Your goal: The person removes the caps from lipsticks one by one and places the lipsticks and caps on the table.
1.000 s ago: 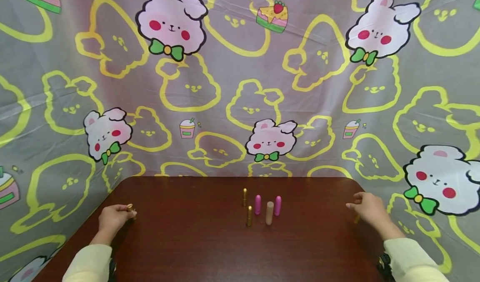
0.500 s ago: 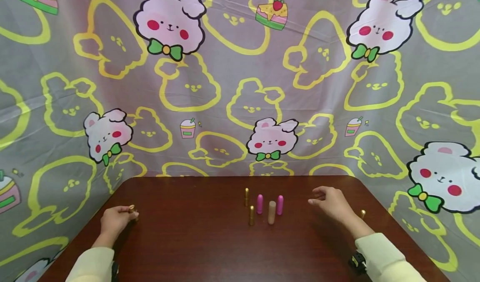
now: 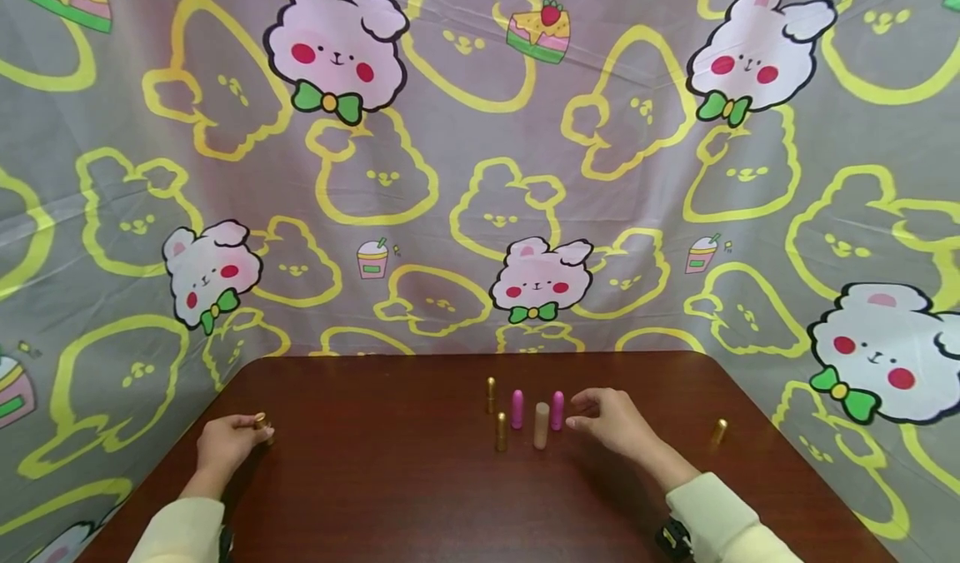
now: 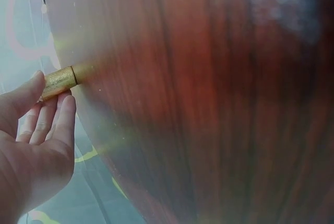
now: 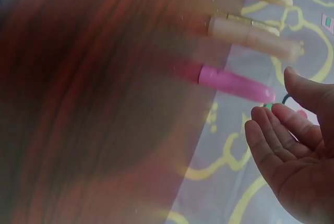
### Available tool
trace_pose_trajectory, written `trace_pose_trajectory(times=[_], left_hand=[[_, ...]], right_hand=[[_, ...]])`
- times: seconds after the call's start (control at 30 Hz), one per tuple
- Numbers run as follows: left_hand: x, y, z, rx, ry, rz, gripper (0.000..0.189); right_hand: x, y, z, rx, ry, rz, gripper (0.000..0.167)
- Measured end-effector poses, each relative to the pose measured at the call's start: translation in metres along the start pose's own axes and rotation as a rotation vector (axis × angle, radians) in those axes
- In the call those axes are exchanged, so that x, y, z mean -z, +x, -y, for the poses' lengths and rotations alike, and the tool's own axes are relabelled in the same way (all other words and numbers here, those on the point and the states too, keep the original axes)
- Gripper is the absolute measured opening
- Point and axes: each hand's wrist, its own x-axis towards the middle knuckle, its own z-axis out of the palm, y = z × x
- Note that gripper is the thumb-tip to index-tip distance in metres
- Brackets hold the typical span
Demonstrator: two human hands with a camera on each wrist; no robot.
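Observation:
At the table's left side my left hand [image 3: 223, 450] pinches a gold lipstick tube [image 4: 58, 83] between thumb and fingers, its end at the tabletop. My right hand [image 3: 618, 425], fingers relaxed and thumb apart, reaches in from the right with fingertips close to an upright pink lipstick tube [image 5: 235, 84]. It holds nothing. Left of that tube stand a beige tube [image 3: 541, 426] and a second pink lipstick tube [image 3: 517, 411]. Two gold lipstick tubes [image 3: 501, 433] stand at the left of this group, one behind the other.
Another gold lipstick tube [image 3: 720, 430] stands alone near the right edge of the dark brown wooden table [image 3: 390, 480]. Behind the table and along both sides hangs a grey curtain [image 3: 442, 146] with cartoon rabbits.
My right hand has moved left from the gold lipstick tube at the table's right side, uncovering it, to beside the right pink tube. My left hand has barely moved.

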Motion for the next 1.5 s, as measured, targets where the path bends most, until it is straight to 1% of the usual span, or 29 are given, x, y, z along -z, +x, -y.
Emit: trace_pose_trajectory(times=[0.1,0.33,0.57,0.77,0.87,1.07,1.3,1.5], left_hand=[[0.001,0.000,0.000,0.002,-0.003,0.006,0.034],[0.002,0.000,0.000,-0.013,-0.008,0.019,0.035],[0.001,-0.001,-0.001,-0.016,-0.007,0.021,0.036],[0.001,-0.002,-0.002,-0.005,-0.016,0.017,0.035],[0.002,-0.002,-0.001,-0.002,-0.019,0.021,0.035],[0.002,-0.002,-0.001,-0.003,-0.019,0.017,0.034],[0.002,-0.002,-0.002,-0.020,-0.003,0.017,0.036],[0.003,-0.002,-0.003,-0.004,-0.002,0.036,0.037]], right_hand=[[-0.008,0.000,0.002,0.009,0.020,0.018,0.027],[-0.021,0.003,0.007,0.087,0.030,0.043,0.026],[-0.032,0.005,0.010,0.094,0.015,0.030,0.026],[-0.039,0.008,0.011,0.116,-0.001,0.027,0.016],[-0.042,0.009,0.014,0.123,-0.002,0.031,0.011],[-0.044,0.010,0.017,0.136,-0.010,0.011,0.006],[-0.045,0.010,0.017,0.132,-0.022,-0.006,0.007],[-0.046,0.009,0.017,0.166,-0.037,0.006,0.008]])
